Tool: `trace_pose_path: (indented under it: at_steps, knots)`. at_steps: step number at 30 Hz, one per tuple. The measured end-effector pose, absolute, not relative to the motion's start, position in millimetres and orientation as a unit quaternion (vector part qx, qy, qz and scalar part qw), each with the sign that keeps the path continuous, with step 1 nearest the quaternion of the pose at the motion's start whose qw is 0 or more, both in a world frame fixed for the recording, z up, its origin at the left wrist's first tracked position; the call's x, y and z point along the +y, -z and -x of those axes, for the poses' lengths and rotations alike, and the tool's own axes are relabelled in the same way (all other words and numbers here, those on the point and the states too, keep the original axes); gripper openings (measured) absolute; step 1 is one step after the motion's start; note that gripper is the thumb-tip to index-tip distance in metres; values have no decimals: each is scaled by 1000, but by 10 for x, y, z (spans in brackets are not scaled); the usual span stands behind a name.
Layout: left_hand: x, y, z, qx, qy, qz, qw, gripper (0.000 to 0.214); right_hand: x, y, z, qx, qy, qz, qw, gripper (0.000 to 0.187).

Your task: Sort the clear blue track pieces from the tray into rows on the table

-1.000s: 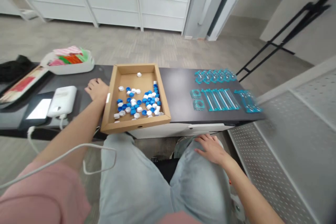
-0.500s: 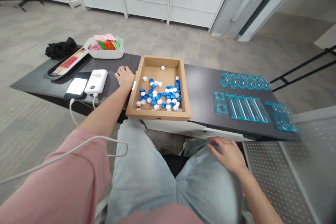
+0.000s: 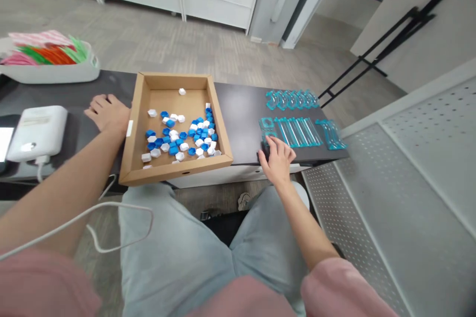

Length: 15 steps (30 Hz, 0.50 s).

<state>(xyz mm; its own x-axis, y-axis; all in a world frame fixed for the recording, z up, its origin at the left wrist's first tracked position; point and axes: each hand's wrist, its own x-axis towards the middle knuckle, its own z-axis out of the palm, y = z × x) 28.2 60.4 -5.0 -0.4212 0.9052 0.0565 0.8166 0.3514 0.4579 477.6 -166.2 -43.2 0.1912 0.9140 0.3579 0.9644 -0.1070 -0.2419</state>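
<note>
Along a dark tabletop [image 3: 241, 133] — left hand [image 3: 107, 113] resting, fingers loosely spread; right hand [image 3: 278, 159] curled at a teal square [image 3: 268, 135], grip unclear — white device's [image 3: 39, 131] print unreadable.

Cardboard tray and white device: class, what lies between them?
In the head view, the person's left hand lies between the cardboard tray and the white device, on the dark tabletop.

The box [image 3: 176, 173] sits on the table [image 3: 241, 109]; pieces [image 3: 173, 150] lie inside, mostly toward its near end. Left of the box: left hand [image 3: 107, 114], then power bank [image 3: 39, 131], basket [image 3: 59, 74] behind. Right of it: squares [image 3: 267, 123], tubes [image 3: 298, 132], end parts [image 3: 330, 134]; rear parts [image 3: 292, 99] behind tubes; right hand [image 3: 278, 158] at squares' near side
</note>
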Motion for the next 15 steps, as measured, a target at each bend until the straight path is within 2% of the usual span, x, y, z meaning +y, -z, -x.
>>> trace_pose_path:
  at_steps: [12, 15]
  knots:
    - [677, 36, -278, 848, -153, -502, 80, 79, -1679, 693, -4745, -610, 98, 746, 249, 57]
    - [750, 104, -210, 853, -144, -497, 68, 83, -1688, 667, -4837, -602, 87, 746, 269, 52]
